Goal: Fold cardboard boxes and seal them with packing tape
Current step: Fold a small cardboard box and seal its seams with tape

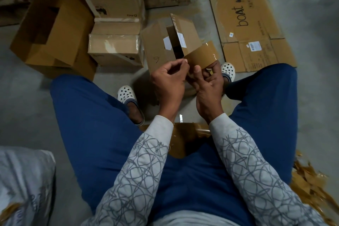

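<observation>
While the right hand pinches tape, the box gapes

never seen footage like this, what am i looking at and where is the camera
There is no machine here: one camera sits on a person's head and looks down, so you see their own legs and arms. The right hand holds a roll of brown tape, and the left hand pinches at its edge. Behind it, on the floor, stands an open cardboard box with flaps up. Taped boxes sit to the left, a flattened carton to the right.
</observation>
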